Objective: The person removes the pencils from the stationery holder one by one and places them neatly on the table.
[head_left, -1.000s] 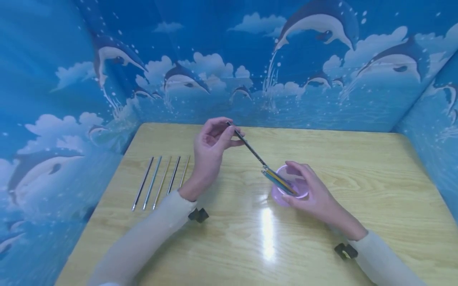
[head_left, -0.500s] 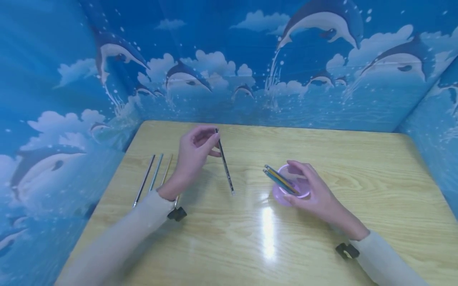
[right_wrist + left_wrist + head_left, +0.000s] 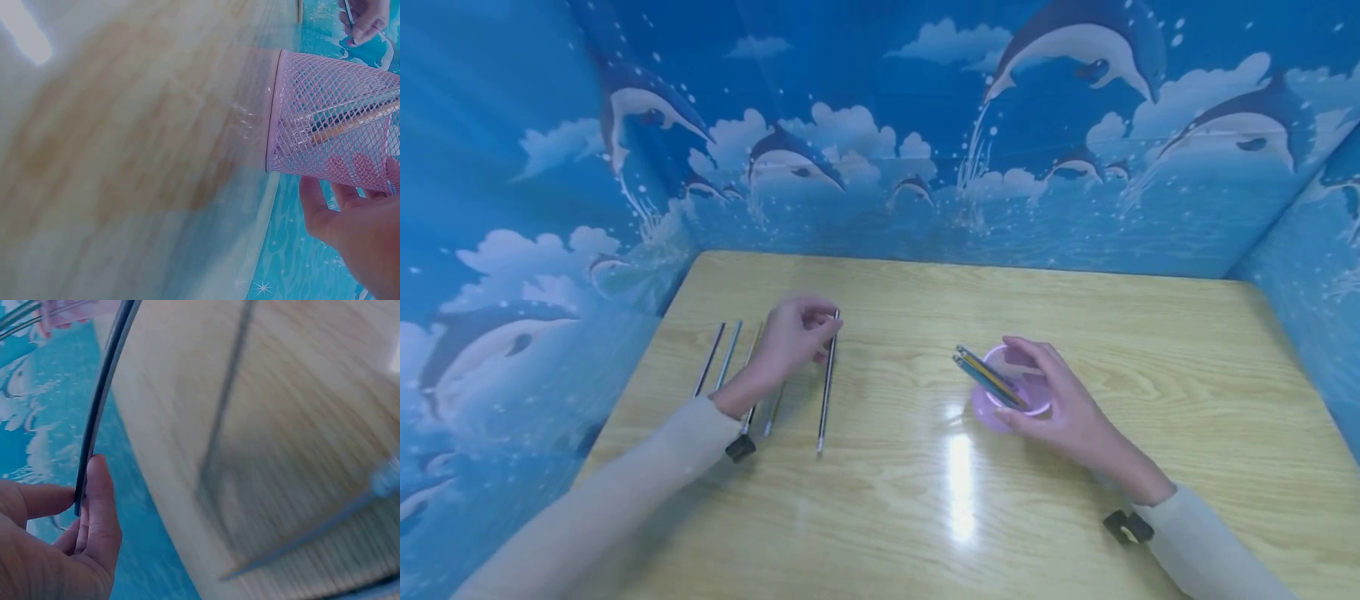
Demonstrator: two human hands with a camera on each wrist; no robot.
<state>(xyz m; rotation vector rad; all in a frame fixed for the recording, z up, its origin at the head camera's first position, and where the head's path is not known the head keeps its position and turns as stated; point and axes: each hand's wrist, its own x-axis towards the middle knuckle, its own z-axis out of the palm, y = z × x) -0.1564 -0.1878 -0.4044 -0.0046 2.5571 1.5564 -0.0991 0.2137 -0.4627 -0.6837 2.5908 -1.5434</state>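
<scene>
Thumb and fingers of my left hand (image 3: 793, 337) pinch a dark pencil (image 3: 827, 400) by its far end. In the left wrist view this pencil (image 3: 103, 394) slants up from the fingertips, its shadow falling on the wood. Farther right, my right hand (image 3: 1063, 408) holds a pink mesh pen cup (image 3: 988, 418) round its side. Several pencils (image 3: 988, 379), blue-green and yellow among them, lean out of the cup towards the left. The right wrist view shows the cup's mesh wall (image 3: 331, 112) with pencils inside and the fingers under it.
A row of several pencils lies left on the wooden table (image 3: 910, 500), including a purple one (image 3: 710, 358) and a blue one (image 3: 728, 354). My left forearm partly covers them. A blue dolphin-print curtain (image 3: 865, 200) surrounds the table's back and sides.
My left hand has moved left and down towards the row, taking the dark pencil away from the cup and turning it nearly parallel to the row. The right hand and cup have stayed put.
</scene>
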